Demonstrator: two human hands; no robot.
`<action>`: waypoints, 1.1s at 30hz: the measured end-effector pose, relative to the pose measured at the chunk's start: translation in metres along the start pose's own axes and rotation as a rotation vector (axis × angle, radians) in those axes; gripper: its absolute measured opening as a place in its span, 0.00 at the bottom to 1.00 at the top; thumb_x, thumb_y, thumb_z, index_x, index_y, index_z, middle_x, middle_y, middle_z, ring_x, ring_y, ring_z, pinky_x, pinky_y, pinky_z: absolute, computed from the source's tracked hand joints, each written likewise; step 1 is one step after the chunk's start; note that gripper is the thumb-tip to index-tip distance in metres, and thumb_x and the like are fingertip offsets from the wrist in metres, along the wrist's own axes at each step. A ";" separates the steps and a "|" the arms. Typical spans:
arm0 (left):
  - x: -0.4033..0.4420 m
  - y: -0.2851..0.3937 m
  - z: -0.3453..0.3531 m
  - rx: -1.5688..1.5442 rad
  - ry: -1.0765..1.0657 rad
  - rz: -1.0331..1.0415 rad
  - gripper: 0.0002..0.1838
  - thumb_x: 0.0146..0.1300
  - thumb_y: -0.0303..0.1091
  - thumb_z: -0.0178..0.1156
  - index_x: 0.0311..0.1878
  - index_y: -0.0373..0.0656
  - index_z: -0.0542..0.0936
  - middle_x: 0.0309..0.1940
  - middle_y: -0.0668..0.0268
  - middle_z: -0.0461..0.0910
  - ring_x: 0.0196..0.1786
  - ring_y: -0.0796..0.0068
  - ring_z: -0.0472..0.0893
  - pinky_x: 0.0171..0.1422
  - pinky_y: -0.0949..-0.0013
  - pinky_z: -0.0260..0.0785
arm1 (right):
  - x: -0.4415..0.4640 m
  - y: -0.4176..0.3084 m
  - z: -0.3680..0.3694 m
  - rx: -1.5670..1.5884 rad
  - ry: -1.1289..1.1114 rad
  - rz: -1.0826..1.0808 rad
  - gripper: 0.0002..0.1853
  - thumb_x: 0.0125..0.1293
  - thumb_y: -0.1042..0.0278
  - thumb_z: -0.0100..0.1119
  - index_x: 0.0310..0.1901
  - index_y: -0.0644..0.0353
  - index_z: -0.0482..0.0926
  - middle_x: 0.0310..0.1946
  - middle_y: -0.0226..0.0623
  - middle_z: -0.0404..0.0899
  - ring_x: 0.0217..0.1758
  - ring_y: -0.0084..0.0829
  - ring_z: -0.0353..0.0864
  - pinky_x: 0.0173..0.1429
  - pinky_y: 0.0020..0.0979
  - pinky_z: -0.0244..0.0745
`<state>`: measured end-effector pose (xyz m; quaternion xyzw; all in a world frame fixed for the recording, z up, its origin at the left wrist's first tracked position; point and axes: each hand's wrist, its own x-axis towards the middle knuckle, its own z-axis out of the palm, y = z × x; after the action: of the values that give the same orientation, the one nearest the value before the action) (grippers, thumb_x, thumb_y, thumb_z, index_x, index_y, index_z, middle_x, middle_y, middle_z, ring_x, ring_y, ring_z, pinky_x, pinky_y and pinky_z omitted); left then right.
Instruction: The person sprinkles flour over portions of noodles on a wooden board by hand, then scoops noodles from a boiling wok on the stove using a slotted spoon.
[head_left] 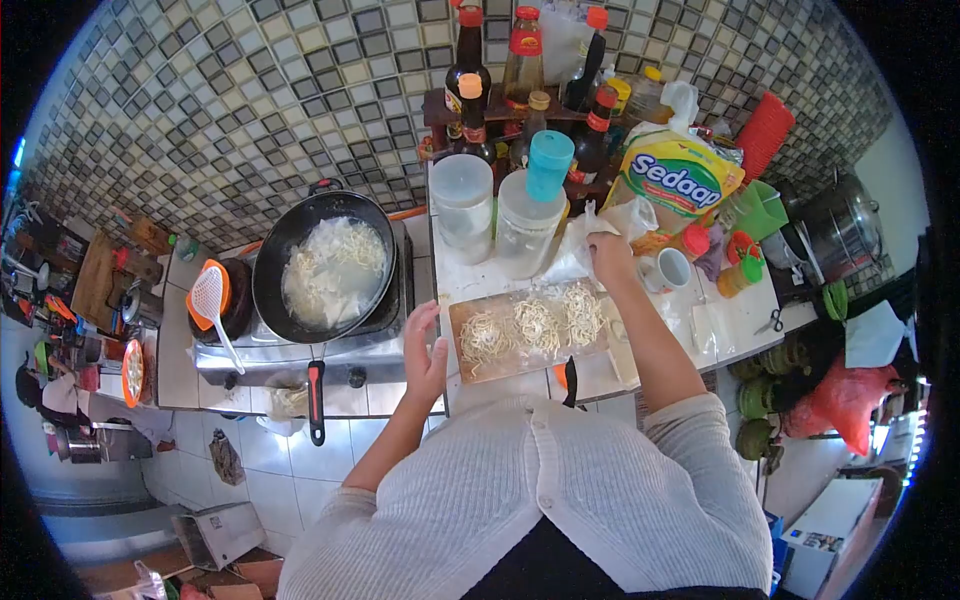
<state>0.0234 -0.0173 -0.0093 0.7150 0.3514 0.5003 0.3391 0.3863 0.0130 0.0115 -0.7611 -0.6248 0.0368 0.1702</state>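
Touching a plastic bag (572,250), the right hand (611,260) is near noodles (538,330).

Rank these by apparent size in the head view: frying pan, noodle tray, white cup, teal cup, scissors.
Largest to smallest:
1. Frying pan
2. Noodle tray
3. White cup and teal cup: too alike to rank
4. Scissors

Cream noodles (537,328), brown board (512,366). The pan (271,265) is black, its handle (317,400) black and red. The wall (340,100) is mosaic — grey, cream and dark squares. Yellow-and-green packet (685,172), white skimmer (208,294), turquoise cup (549,166) — ribbed off-white shirt (450,460).
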 end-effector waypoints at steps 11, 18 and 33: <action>0.005 -0.009 0.003 0.029 0.016 -0.033 0.23 0.65 0.43 0.49 0.59 0.41 0.69 0.61 0.56 0.66 0.63 0.59 0.65 0.63 0.61 0.58 | -0.042 -0.034 -0.033 1.194 -0.174 0.219 0.07 0.56 0.78 0.63 0.35 0.70 0.78 0.35 0.38 0.82 0.37 0.24 0.82 0.42 0.24 0.78; 0.010 -0.007 0.010 0.003 -0.013 -0.011 0.24 0.66 0.45 0.48 0.60 0.40 0.68 0.60 0.56 0.66 0.63 0.60 0.65 0.63 0.62 0.58 | -0.069 -0.075 -0.016 0.970 -0.351 0.019 0.08 0.56 0.76 0.64 0.36 0.67 0.78 0.33 0.37 0.82 0.37 0.24 0.82 0.45 0.26 0.78; 0.001 -0.007 0.001 0.018 0.034 -0.022 0.23 0.67 0.44 0.48 0.60 0.40 0.68 0.61 0.55 0.67 0.63 0.59 0.65 0.63 0.60 0.58 | -0.071 -0.037 -0.044 0.767 -0.099 0.109 0.05 0.55 0.77 0.63 0.33 0.67 0.77 0.28 0.35 0.81 0.33 0.22 0.81 0.39 0.24 0.76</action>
<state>0.0233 -0.0126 -0.0149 0.7054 0.3695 0.5055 0.3323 0.3484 -0.0587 0.0525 -0.6717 -0.5317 0.3133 0.4099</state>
